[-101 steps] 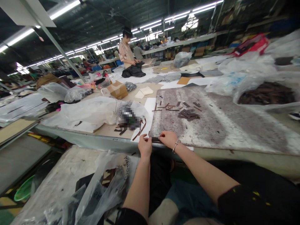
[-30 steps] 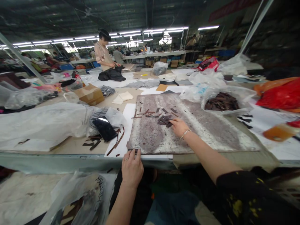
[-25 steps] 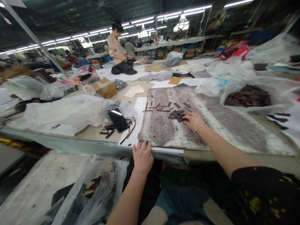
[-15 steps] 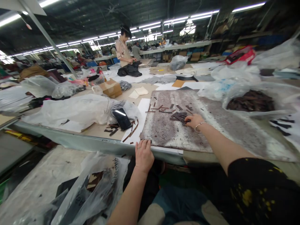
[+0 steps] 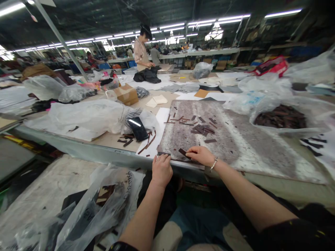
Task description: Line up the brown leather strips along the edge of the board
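My right hand pinches a short dark brown strip just above the front edge of a stained, worn board. At the board's front left corner, the fingers of my left hand are closed together on another dark strip, which lies flat; the thumb is hidden. Farther back on the board is a loose pile of dark brown strips. Thin reddish-brown slivers are scattered left of that pile, and a single strip rests nearer to me.
An opened clear plastic bag full of brown strips stands on the right. Left of the board, a black phone leans beside plastic-wrapped bundles. Another plastic bag lies on a lower surface at left. Across the table a person handles black material.
My right hand has come from the pile toward me and to the left, bringing a strip near my left hand. My left hand stays at the board's corner, with more of its strip showing.
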`<action>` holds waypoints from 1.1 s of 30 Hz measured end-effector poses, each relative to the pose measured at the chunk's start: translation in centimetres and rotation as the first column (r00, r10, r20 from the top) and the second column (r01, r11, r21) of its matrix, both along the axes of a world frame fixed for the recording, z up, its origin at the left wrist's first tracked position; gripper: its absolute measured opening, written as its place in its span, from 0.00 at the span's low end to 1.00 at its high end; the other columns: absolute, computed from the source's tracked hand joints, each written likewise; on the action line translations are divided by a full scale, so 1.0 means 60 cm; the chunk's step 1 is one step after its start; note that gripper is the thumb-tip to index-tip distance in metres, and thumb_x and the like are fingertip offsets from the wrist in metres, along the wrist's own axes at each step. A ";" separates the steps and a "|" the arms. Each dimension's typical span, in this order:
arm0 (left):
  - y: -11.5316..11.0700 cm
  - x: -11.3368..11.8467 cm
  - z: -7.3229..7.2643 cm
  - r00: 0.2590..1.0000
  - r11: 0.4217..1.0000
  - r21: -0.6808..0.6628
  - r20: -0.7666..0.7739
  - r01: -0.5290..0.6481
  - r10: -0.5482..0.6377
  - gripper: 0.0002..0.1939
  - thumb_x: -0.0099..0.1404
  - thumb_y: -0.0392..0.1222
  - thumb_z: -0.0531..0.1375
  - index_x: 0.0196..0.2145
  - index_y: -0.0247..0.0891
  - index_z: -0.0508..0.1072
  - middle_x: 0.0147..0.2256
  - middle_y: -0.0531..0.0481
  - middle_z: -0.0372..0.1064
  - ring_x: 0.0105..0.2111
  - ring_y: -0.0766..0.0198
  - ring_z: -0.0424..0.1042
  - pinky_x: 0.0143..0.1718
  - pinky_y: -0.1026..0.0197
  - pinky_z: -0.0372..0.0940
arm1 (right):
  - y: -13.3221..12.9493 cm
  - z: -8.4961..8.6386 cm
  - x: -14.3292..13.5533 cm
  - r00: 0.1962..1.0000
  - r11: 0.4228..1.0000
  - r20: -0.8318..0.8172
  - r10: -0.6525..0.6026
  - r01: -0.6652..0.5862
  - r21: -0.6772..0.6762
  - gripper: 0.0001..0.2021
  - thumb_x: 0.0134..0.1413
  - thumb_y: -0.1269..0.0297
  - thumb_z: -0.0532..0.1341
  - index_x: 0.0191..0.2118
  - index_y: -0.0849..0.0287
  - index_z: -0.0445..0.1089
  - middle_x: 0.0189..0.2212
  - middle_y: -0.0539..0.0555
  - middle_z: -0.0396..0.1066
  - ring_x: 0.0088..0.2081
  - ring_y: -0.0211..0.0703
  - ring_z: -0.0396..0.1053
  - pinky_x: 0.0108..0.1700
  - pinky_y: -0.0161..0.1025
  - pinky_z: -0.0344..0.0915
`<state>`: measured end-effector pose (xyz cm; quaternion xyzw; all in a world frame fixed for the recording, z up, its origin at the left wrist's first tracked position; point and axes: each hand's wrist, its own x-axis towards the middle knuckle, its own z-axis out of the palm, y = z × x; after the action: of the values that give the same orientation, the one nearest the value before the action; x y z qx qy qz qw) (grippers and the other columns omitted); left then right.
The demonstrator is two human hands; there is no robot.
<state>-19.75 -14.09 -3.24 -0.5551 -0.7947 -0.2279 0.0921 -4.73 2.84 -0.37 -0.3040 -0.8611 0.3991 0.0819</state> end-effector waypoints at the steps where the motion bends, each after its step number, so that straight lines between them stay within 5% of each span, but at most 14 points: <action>1: 0.000 -0.001 -0.001 1.000 1.000 0.007 0.012 -0.002 0.002 0.17 0.59 0.31 0.53 0.44 0.40 0.73 0.48 0.47 0.71 0.50 0.56 0.66 0.57 0.46 0.51 | -0.005 0.001 -0.008 1.000 1.000 0.020 0.021 -0.021 0.004 0.12 0.52 0.55 0.58 0.32 0.56 0.75 0.21 0.46 0.71 0.24 0.37 0.65 0.29 0.33 0.59; 8: 0.001 -0.007 -0.005 0.997 0.998 0.055 0.072 0.001 -0.005 0.17 0.58 0.30 0.53 0.41 0.39 0.75 0.46 0.48 0.72 0.49 0.56 0.68 0.54 0.48 0.56 | -0.009 0.013 -0.048 0.987 0.932 0.108 0.116 -0.146 0.333 0.10 0.57 0.61 0.55 0.34 0.57 0.74 0.28 0.50 0.73 0.31 0.39 0.67 0.33 0.34 0.58; 13: 0.003 -0.013 -0.007 0.997 0.996 0.088 0.074 0.023 -0.029 0.19 0.58 0.30 0.52 0.46 0.36 0.73 0.45 0.47 0.73 0.47 0.56 0.68 0.52 0.50 0.59 | -0.030 0.004 -0.047 0.973 0.618 0.134 0.188 -0.223 0.754 0.11 0.61 0.65 0.52 0.37 0.59 0.72 0.32 0.56 0.70 0.35 0.43 0.65 0.38 0.38 0.56; 16: 0.004 -0.017 -0.011 0.997 0.993 0.107 0.062 0.041 -0.048 0.19 0.57 0.29 0.53 0.44 0.36 0.74 0.44 0.46 0.73 0.46 0.56 0.68 0.51 0.51 0.61 | -0.039 -0.012 -0.038 0.952 0.537 0.147 0.268 -0.275 0.798 0.09 0.59 0.68 0.55 0.37 0.59 0.72 0.32 0.55 0.70 0.36 0.44 0.64 0.39 0.39 0.56; 21: 0.006 -0.018 -0.016 0.998 0.992 0.116 0.031 0.054 -0.058 0.17 0.57 0.29 0.54 0.40 0.36 0.77 0.43 0.46 0.73 0.45 0.56 0.69 0.50 0.53 0.63 | -0.042 -0.037 -0.031 0.971 0.680 -0.035 0.236 -0.140 0.720 0.08 0.60 0.63 0.56 0.38 0.57 0.73 0.39 0.55 0.69 0.40 0.43 0.64 0.40 0.37 0.59; 25: 0.007 -0.019 -0.017 0.998 0.992 0.114 0.012 0.062 -0.064 0.17 0.57 0.29 0.54 0.41 0.37 0.77 0.42 0.46 0.73 0.44 0.56 0.68 0.49 0.53 0.64 | -0.045 -0.043 -0.040 0.976 0.775 -0.090 0.200 -0.101 0.624 0.05 0.57 0.65 0.59 0.37 0.56 0.72 0.35 0.53 0.70 0.39 0.43 0.65 0.42 0.38 0.61; 33: 0.007 -0.017 -0.014 0.998 0.989 0.138 0.019 0.049 -0.052 0.17 0.56 0.28 0.53 0.39 0.35 0.76 0.42 0.46 0.73 0.45 0.56 0.69 0.50 0.54 0.64 | -0.050 -0.047 -0.051 0.967 0.826 -0.153 0.202 -0.084 0.557 0.05 0.54 0.66 0.61 0.37 0.56 0.74 0.35 0.54 0.70 0.38 0.42 0.66 0.43 0.39 0.63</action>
<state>-20.76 -13.68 -4.06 -0.5647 -0.7637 -0.2908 0.1154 -7.81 -0.18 -3.19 -0.1595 -0.9462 0.1715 0.2233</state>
